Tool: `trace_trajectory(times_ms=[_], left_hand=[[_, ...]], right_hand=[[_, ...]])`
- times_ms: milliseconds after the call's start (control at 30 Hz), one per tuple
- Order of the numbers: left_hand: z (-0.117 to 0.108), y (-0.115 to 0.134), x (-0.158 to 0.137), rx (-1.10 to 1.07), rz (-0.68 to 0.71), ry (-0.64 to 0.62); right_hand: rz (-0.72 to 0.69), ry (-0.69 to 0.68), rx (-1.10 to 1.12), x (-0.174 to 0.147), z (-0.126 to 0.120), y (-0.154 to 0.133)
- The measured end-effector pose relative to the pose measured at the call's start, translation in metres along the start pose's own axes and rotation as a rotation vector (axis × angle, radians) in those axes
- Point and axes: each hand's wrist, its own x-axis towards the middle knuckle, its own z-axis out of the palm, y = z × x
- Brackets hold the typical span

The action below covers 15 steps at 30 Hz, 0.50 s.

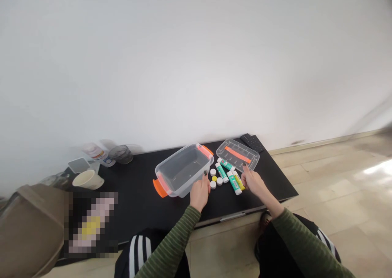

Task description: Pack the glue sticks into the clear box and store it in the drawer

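My left hand (200,192) is curled into a fist with its thumb up, just in front of a clear plastic box (176,191) with orange latches. My right hand (252,182) is closed the same way, thumb raised, near the box's clear lid (251,149) with its orange handle. Nothing shows in either hand. Between the hands lie several green-and-white glue sticks (234,183) and a yellow tube (239,180). Beside them, nearer my left hand, are several white caps (213,184) and a yellow cap (214,178). The box looks uncovered.
On the black table (134,204), to the left, are a paper cup (88,180), a dark glass (121,154) and a white tub (98,153). A black keypad-like object (253,142) lies behind the lid. A brown bag-like shape (33,229) fills the lower left. A wall stands behind.
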Motion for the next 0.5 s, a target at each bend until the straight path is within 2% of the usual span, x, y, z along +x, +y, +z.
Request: trace_trajectory(times_ms=[100,233,300,500], left_hand=[[0.002,-0.005,0.001,0.192,0.038,-0.007],[0.011,-0.013,0.001,0.401,0.182,-0.003],[0.015,-0.018,0.002,0.467,0.223,-0.018],[0.017,-0.025,0.007,0.577,0.233,-0.050]], right_hand=[[0.076,-0.032,-0.007,0.006,-0.006,0.007],[0.067,0.030,-0.277,0.011,-0.003,0.015],[0.067,0.056,-0.345,0.011,-0.001,0.018],[-0.065,0.026,-0.336,0.008,0.011,0.015]])
